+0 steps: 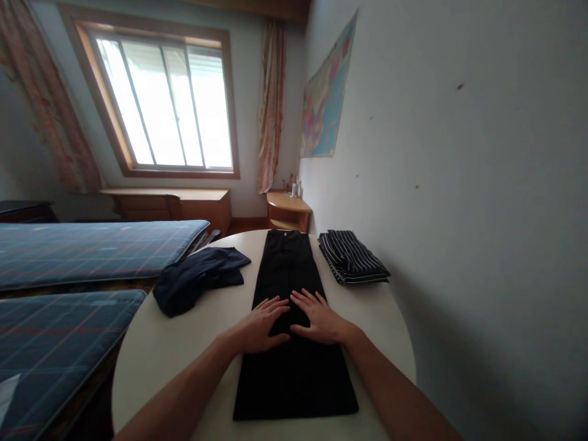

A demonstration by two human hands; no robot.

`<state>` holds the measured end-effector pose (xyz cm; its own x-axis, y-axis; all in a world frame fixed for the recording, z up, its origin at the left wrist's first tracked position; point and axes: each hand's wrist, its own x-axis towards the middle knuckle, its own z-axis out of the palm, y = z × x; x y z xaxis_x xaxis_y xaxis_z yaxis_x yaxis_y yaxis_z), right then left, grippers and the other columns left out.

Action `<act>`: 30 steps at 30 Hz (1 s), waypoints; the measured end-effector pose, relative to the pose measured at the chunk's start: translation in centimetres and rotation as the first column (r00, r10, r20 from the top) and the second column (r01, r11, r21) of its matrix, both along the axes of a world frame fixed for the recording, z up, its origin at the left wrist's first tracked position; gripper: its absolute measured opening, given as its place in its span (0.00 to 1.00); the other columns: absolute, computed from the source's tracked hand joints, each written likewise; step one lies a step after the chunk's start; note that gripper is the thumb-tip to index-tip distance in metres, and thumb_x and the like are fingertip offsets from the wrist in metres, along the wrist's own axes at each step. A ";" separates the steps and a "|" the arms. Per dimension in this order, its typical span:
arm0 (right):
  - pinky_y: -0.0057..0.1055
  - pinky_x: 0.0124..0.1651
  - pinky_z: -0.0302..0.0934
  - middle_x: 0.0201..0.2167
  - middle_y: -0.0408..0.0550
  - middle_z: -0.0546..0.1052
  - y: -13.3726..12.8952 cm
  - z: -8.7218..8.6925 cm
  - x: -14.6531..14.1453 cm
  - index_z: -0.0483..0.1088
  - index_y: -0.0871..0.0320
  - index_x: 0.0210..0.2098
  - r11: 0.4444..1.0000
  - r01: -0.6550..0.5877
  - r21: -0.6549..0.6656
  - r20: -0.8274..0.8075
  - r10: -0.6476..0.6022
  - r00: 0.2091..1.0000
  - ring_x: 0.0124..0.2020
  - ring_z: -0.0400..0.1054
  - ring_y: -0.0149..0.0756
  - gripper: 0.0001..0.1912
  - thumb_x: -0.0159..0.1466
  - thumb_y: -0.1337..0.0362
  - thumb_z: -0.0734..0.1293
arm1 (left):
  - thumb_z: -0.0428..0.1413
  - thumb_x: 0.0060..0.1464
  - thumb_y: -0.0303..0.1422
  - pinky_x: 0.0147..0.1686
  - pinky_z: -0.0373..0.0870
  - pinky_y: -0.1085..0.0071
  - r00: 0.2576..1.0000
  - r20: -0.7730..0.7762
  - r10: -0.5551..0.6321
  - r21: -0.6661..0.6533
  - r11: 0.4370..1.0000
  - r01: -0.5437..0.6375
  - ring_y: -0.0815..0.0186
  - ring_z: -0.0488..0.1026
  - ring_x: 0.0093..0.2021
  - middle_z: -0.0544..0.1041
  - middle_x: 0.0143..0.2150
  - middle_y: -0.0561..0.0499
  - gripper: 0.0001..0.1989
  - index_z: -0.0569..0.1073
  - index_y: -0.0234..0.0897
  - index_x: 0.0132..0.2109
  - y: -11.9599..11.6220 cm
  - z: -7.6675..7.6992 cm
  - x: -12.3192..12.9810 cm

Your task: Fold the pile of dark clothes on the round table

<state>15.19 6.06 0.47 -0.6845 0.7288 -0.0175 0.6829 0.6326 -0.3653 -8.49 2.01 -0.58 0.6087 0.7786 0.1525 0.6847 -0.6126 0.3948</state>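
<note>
A black garment [294, 383], folded into a long strip, lies flat down the middle of the white round table [179, 367]. It has a small light label at its far end and looks like a pair of trousers. My left hand [261, 326] rests palm down on its left side, fingers spread. Opposite it, my right hand [316, 318] presses flat on the right side, its fingers also apart. The two thumbs point toward each other with a narrow gap between them. Neither hand grips the cloth.
A crumpled navy garment [202, 275] lies on the table's left. Folded black-and-white striped clothing [353, 257] sits at the far right, near the wall [459, 245]. Plaid mattresses [92, 251] flank the table on the left. A wooden corner stand [289, 203] is beyond it.
</note>
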 end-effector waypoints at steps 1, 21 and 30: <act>0.54 0.70 0.28 0.72 0.49 0.48 0.2 -0.1 -0.1 0.47 0.52 0.71 1.000 0.004 0.011 0.012 -0.004 1.000 0.73 0.36 0.49 0.43 0.63 0.39 0.60 | 0.56 0.58 0.45 0.68 0.48 0.50 1.000 -0.007 0.001 0.011 1.000 -0.001 0.54 0.49 0.71 0.59 0.70 0.43 0.34 0.60 0.38 0.67 0.3 -0.1 -0.1; 0.45 0.69 0.46 0.65 0.53 0.64 0.1 1.0 1.6 0.68 0.55 0.61 1.000 -0.020 -0.017 -0.180 0.016 0.984 0.67 0.53 0.48 0.35 0.58 0.46 0.70 | 0.64 0.48 0.50 0.50 0.67 0.66 0.973 0.039 -0.228 -0.055 0.972 0.230 0.59 0.72 0.48 0.76 0.47 0.50 0.24 0.76 0.47 0.50 -3.3 3.9 1.5; 0.42 0.68 0.49 0.63 0.53 0.67 0.0 1.4 1.8 0.72 0.55 0.56 0.999 -0.013 -0.044 -0.217 0.003 0.976 0.66 0.55 0.47 0.31 0.58 0.46 0.71 | 0.64 0.48 0.45 0.42 0.68 0.68 0.966 -0.116 -0.231 -0.044 0.973 0.227 0.60 0.75 0.42 0.78 0.39 0.52 0.15 0.78 0.47 0.43 -4.8 4.7 2.7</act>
<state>16.98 6.05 1.82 -0.6812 0.7254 0.0990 0.5797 0.6170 -0.5323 -5.80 -2.81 4.07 0.7835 0.6197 0.0463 0.5712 -0.7476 0.3388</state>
